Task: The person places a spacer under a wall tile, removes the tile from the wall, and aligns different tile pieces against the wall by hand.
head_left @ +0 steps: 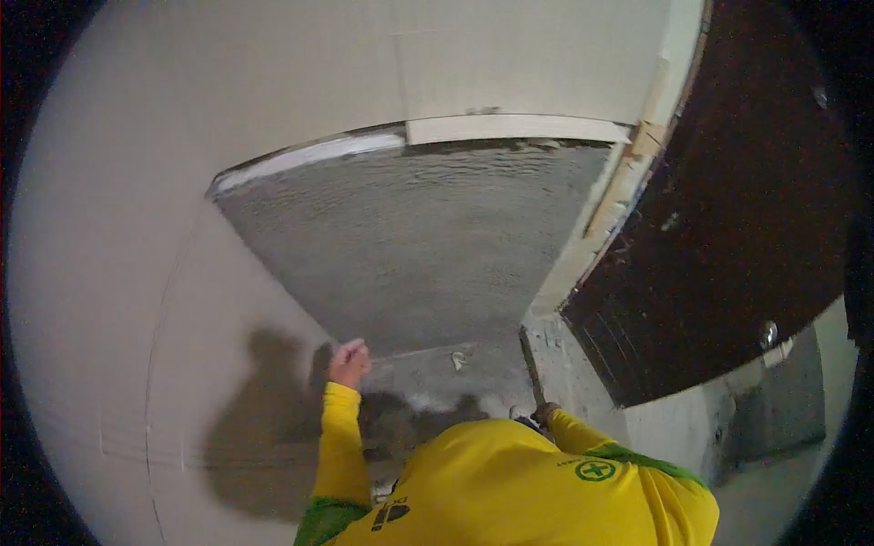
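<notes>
My left hand (349, 364), in a yellow sleeve, is raised at the lower left corner of a grey, rippled cement-like surface (410, 246). Its fingers are curled together, and whatever they may hold is too small to make out. Low on the right, my right hand (546, 414) is closed around the near end of a long, dark, narrow bar (533, 369). The bar points away from me beside a pale strip at the right edge. Between my hands, a small pale scrap (458, 361) lies on the grey floor (423, 369).
White strips (519, 127) run along the top of the grey surface, below a pale wall (300, 82). At right stands a dark brown door (728, 200), with a wooden frame piece (628, 173) beside it. Another pale wall (118, 273) with my shadow is at left.
</notes>
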`<state>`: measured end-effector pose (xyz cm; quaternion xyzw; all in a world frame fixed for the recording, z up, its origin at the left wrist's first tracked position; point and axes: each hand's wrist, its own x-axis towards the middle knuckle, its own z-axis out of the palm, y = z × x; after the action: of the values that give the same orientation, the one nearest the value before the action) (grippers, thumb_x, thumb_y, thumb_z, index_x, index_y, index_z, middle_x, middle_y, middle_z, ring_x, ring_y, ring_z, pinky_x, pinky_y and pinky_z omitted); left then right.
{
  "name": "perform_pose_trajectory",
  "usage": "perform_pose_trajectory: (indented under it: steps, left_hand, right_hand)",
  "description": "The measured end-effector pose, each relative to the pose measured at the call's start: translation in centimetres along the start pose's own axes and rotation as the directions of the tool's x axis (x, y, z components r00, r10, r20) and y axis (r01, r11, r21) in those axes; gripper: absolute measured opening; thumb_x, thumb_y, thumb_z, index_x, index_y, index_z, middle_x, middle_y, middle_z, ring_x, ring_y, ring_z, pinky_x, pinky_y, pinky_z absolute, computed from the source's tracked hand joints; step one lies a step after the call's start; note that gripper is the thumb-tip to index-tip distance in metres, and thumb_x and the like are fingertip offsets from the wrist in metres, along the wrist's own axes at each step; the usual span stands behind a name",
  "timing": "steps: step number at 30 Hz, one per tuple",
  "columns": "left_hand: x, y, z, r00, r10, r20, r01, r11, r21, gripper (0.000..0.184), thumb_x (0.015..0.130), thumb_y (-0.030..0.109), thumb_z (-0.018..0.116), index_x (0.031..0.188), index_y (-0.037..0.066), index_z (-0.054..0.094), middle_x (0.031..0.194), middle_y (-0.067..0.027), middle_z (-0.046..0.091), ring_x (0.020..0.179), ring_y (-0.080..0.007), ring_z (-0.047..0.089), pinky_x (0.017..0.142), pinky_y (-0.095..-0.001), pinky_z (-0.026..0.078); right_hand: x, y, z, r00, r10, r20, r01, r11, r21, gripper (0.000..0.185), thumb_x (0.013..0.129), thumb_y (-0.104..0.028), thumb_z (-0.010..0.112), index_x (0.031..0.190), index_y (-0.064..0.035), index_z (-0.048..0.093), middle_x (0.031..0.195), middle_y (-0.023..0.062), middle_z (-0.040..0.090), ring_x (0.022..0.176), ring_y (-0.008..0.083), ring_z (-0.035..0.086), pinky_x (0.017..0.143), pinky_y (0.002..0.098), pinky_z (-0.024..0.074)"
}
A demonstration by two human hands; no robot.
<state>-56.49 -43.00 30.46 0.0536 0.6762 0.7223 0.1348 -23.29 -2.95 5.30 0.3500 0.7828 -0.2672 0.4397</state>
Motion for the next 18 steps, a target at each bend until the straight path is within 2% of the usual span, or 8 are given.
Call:
perform_pose_trajectory:
  steps: [1, 2, 5, 7, 9, 11, 13, 18]
  left_hand:
    - [1.2, 1.4, 0.1, 0.999, 0.02, 0.029, -0.017, 0.996, -0.089, 0.032, 0.086, 0.015, 0.064, 0.114, 0.0, 0.057, 0.089, -0.0043, 0.062, 0.069, -0.0112, 0.058, 0.06, -0.0252, 0.05]
    - [2.5, 2.6, -0.1, 0.998, 0.039, 0.056, -0.028, 0.984, -0.179, 0.033, 0.086, 0.014, 0.063, 0.116, -0.001, 0.055, 0.09, -0.0049, 0.061, 0.07, -0.0117, 0.058, 0.061, -0.0251, 0.05]
    - [5.4, 7.4, 1.9, 0.997, 0.073, 0.014, -0.071, 0.99, -0.122, 0.033, 0.088, 0.015, 0.061, 0.116, -0.001, 0.056, 0.095, -0.006, 0.062, 0.077, -0.0124, 0.059, 0.067, -0.0262, 0.051]
    - [6.2, 10.9, 4.6, 0.991, 0.133, 0.009, -0.132, 0.988, -0.083, 0.035, 0.088, 0.016, 0.06, 0.118, -0.002, 0.055, 0.103, -0.0089, 0.061, 0.087, -0.0152, 0.059, 0.075, -0.0281, 0.05]
    - [7.0, 13.5, 6.7, 0.98, 0.201, -0.007, -0.201, 0.978, -0.047, 0.036, 0.089, 0.017, 0.059, 0.12, -0.002, 0.054, 0.11, -0.0118, 0.061, 0.097, -0.018, 0.059, 0.083, -0.0301, 0.049]
    - [8.4, 15.6, 8.5, 0.896, 0.443, -0.035, -0.43, 0.885, 0.18, 0.04, 0.09, 0.016, 0.056, 0.125, -0.003, 0.05, 0.122, -0.0153, 0.052, 0.111, -0.0229, 0.05, 0.093, -0.0331, 0.041]
    - [10.3, 17.1, 10.5, 0.753, 0.657, -0.014, -0.601, 0.697, 0.392, 0.044, 0.091, 0.015, 0.054, 0.129, -0.005, 0.045, 0.134, -0.0189, 0.043, 0.124, -0.0278, 0.041, 0.103, -0.0362, 0.033]
    - [14.7, 19.8, 15.8, 0.53, 0.847, 0.036, -0.659, 0.385, 0.646, 0.05, 0.09, 0.012, 0.052, 0.134, -0.006, 0.039, 0.145, -0.0212, 0.03, 0.133, -0.0302, 0.032, 0.109, -0.0384, 0.026]
  right_hand:
    - [3.4, 1.3, 0.8, 1.0, 0.016, -0.002, -0.016, 0.999, 0.035, 0.039, 0.08, -0.04, 0.059, 0.104, -0.0109, 0.067, 0.104, 0.0114, 0.067, 0.095, 0.0288, 0.063, 0.08, 0.037, 0.0502]
    - [7.5, 3.0, 1.6, 0.986, -0.166, -0.016, 0.155, 0.947, -0.283, 0.035, 0.082, -0.038, 0.058, 0.103, -0.0115, 0.067, 0.103, 0.0108, 0.067, 0.094, 0.0273, 0.064, 0.077, 0.0375, 0.0509]
    - [5.3, 3.8, 0.9, 0.994, -0.029, -0.101, 0.049, 0.978, 0.201, 0.032, 0.088, -0.036, 0.05, 0.107, -0.0154, 0.067, 0.106, 0.0072, 0.066, 0.093, 0.0256, 0.064, 0.074, 0.0439, 0.052]
    - [-1.3, 2.8, -2.8, 0.996, -0.007, -0.086, 0.048, 0.871, 0.489, 0.035, 0.09, -0.037, 0.046, 0.111, -0.0163, 0.065, 0.107, 0.006, 0.066, 0.093, 0.026, 0.064, 0.073, 0.0471, 0.0522]
    - [1.6, 4.4, -4.6, 0.994, -0.011, -0.106, 0.079, 0.744, 0.663, 0.035, 0.089, -0.035, 0.048, 0.114, -0.0151, 0.063, 0.107, 0.0063, 0.066, 0.09, 0.0274, 0.064, 0.072, 0.0458, 0.0528]
    - [2.8, 5.2, -7.4, 0.991, -0.019, -0.133, 0.119, 0.586, 0.801, 0.035, 0.089, -0.032, 0.05, 0.116, -0.014, 0.061, 0.107, 0.0066, 0.065, 0.087, 0.0288, 0.064, 0.071, 0.0444, 0.0534]
    - [-2.0, 3.5, -14.1, 0.98, -0.118, -0.16, 0.168, 0.066, 0.984, 0.03, 0.089, -0.027, 0.055, 0.114, -0.0106, 0.059, 0.099, 0.0086, 0.066, 0.077, 0.0246, 0.064, 0.064, 0.0369, 0.0541]
    - [-10.1, -3.3, -31.6, 0.718, -0.008, -0.696, 0.696, 0.033, 0.717, 0.028, 0.09, -0.03, 0.06, 0.1, -0.0043, 0.058, 0.087, 0.0079, 0.064, 0.068, 0.019, 0.062, 0.06, 0.0319, 0.052]
